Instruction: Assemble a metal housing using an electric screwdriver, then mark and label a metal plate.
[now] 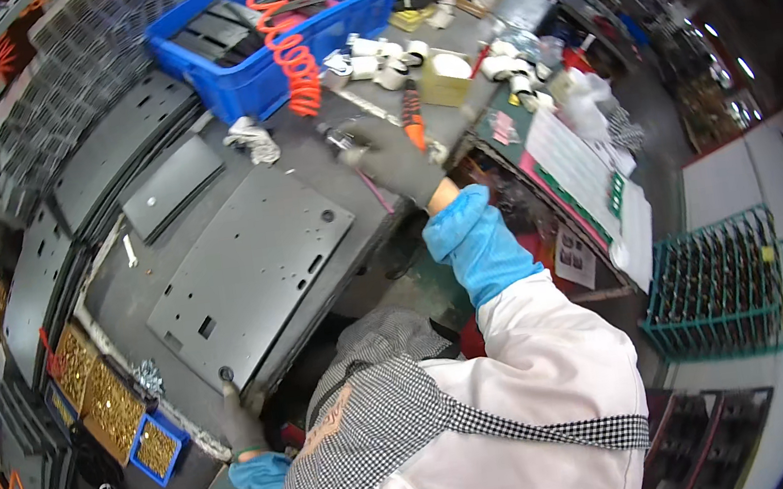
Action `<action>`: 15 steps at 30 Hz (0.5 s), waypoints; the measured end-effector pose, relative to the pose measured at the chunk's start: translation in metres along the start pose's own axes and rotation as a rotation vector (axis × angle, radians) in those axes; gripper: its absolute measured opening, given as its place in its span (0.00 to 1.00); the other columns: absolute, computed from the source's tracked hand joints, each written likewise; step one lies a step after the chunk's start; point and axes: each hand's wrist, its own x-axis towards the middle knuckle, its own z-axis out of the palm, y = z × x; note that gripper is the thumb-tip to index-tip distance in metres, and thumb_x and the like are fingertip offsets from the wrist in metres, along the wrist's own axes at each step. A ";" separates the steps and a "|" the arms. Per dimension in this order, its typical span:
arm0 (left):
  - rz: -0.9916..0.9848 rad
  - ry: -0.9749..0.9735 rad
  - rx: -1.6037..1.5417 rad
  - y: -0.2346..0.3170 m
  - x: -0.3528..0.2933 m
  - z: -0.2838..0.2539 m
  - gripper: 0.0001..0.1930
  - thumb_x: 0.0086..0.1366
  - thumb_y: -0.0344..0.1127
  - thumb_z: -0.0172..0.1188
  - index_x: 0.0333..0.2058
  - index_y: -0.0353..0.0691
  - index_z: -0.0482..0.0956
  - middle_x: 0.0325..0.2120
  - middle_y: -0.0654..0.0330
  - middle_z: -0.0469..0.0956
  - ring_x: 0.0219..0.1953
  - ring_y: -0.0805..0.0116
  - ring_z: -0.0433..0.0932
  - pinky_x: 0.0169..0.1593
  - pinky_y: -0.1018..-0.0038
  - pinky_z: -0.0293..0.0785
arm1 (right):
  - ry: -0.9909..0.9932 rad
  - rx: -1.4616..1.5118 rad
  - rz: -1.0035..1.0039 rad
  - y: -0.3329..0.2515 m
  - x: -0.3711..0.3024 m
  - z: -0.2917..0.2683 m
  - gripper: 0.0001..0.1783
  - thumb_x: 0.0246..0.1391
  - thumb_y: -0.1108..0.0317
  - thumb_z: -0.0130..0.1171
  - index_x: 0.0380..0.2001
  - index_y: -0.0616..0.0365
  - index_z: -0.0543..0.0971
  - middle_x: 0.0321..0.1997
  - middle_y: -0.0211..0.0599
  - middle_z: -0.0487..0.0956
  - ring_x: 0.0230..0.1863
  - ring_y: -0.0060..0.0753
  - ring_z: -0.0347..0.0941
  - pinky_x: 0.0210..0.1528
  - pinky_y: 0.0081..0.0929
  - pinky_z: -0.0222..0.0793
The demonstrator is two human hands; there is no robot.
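A flat dark grey panel [253, 271] with holes and slots lies on the bench before me. At its near corner my gloved left hand [242, 421] is closed on the edge, one digit beside a small black ring [226, 373]. Another black ring [327, 216] sits near the far right corner. Beyond the panel, my gloved right hand [396, 161] is smeared by motion. At its fingertips is a blurred silvery metal part [340, 140]; whether I grip it does not show. Close to this hand stands an orange and black tool [412, 117].
A blue bin [205, 77] of dark parts stands at the back, an orange coiled hose [296, 66] hanging before it. A smaller grey plate [173, 188], a crumpled white glove [252, 141] and white cylindrical fittings [379, 60] lie around. Brass screws fill a small blue tray [181, 437] at left.
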 end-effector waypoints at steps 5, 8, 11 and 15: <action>0.203 0.136 0.792 0.036 0.001 -0.023 0.17 0.69 0.44 0.60 0.42 0.33 0.80 0.28 0.54 0.83 0.28 0.68 0.81 0.32 0.72 0.76 | 0.473 -0.590 0.351 0.082 -0.010 -0.126 0.32 0.53 0.52 0.67 0.57 0.57 0.78 0.63 0.56 0.72 0.64 0.56 0.69 0.66 0.43 0.65; 0.399 0.261 0.883 0.046 -0.002 -0.011 0.17 0.67 0.43 0.61 0.43 0.33 0.81 0.31 0.51 0.84 0.30 0.64 0.81 0.37 0.68 0.77 | 0.544 -0.668 0.429 0.162 -0.007 -0.168 0.35 0.51 0.47 0.67 0.60 0.51 0.77 0.69 0.59 0.65 0.69 0.60 0.62 0.70 0.47 0.60; 0.452 0.346 1.090 0.047 -0.002 0.025 0.20 0.68 0.43 0.58 0.51 0.32 0.79 0.41 0.44 0.84 0.43 0.52 0.82 0.49 0.62 0.76 | 0.547 -0.713 0.546 0.202 0.013 -0.189 0.37 0.51 0.44 0.67 0.63 0.46 0.75 0.72 0.58 0.61 0.73 0.59 0.56 0.72 0.48 0.56; 0.439 0.478 1.234 0.024 0.037 0.008 0.18 0.69 0.36 0.54 0.53 0.32 0.77 0.47 0.41 0.82 0.50 0.44 0.80 0.54 0.60 0.74 | 0.385 -0.809 0.510 0.234 0.022 -0.206 0.35 0.54 0.48 0.64 0.64 0.47 0.74 0.68 0.55 0.66 0.70 0.58 0.60 0.70 0.49 0.59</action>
